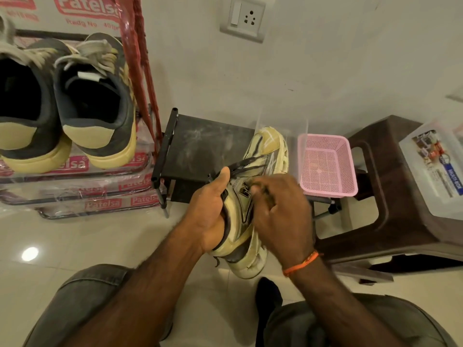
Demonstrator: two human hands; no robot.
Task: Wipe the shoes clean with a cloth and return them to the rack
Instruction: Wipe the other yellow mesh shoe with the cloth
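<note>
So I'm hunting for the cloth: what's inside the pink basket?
The pink basket shows only its own perforated floor; no cloth is visible. Its near wall hides a strip of the floor at the front.

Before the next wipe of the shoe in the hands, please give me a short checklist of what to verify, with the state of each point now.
1. Left hand grips the cream sneaker firmly: ok, thumb over the collar, fingers inside.
2. Right hand is on the sneaker's side: ok.
3. Cloth is in the right hand: cannot tell, the blurred fingers hide it.
4. Laces are out of the wiping path: not ok, dark laces lie loose across the upper.
5. Free place on the shoe rack: cannot tell, the grey pair fills the visible shelf.
</note>
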